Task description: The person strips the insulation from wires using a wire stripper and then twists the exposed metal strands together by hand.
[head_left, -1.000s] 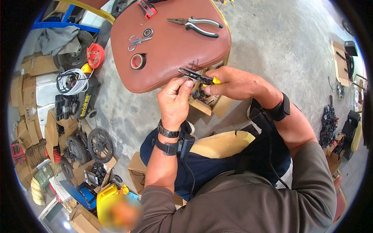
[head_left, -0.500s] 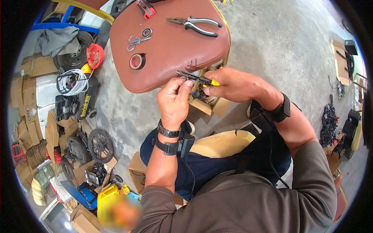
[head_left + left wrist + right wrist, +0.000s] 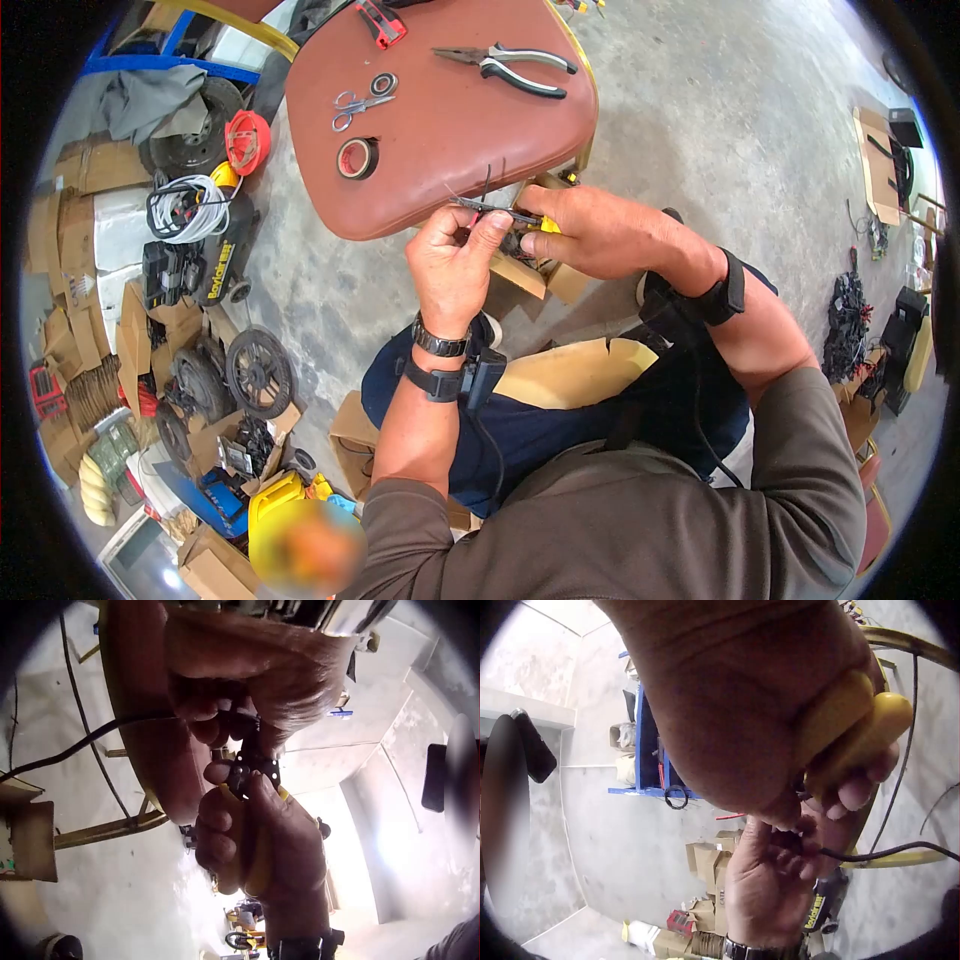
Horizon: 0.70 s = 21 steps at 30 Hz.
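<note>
In front of the chair seat's near edge, my right hand [image 3: 595, 232] grips the yellow handles [image 3: 859, 742] of a wire stripper. Its black head with small holes [image 3: 259, 763] shows between both hands in the left wrist view. My left hand [image 3: 450, 275] pinches a black cable [image 3: 90, 737] close to that head, its thumb lying right at the tool. A bit of red shows by the left fingertips in the head view, and thin wire ends stick out past them. The fingers hide the spot where tool and wire meet.
On the brown chair seat [image 3: 450, 120] lie long-nose pliers [image 3: 510, 68], scissors [image 3: 360, 106], tape rolls [image 3: 357, 158] and a red utility knife [image 3: 382, 25]. Below its edge stands an open cardboard box [image 3: 517, 275] of parts. Wheels [image 3: 258, 374] and boxes crowd the floor at left.
The stripper's head has turned flatter and sunk toward the left fingers. My left thumb has moved forward onto it. The right hand has dropped slightly, still gripping the handles.
</note>
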### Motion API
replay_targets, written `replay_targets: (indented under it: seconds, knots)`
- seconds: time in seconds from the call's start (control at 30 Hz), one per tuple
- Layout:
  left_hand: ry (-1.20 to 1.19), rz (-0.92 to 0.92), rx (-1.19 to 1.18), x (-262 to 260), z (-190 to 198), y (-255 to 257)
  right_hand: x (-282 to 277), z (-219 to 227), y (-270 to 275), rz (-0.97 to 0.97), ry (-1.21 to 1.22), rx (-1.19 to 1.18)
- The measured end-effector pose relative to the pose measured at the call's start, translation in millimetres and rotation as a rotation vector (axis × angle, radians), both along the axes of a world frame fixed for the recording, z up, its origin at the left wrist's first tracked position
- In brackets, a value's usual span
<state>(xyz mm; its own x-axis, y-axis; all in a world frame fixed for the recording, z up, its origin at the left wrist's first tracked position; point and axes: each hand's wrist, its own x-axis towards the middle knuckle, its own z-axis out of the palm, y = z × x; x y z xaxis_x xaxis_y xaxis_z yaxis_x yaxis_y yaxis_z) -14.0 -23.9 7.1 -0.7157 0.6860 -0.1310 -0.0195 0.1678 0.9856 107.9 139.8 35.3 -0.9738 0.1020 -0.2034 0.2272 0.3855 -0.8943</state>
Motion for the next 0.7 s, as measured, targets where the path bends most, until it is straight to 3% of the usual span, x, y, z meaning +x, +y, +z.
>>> replay_targets:
  seconds: [0.7]
  knots:
    - [0.18, 0.039, 0.179, 0.5, 4.4, 0.8, 0.7, 2.8, -8.1, -0.018, 0.023, -0.012]
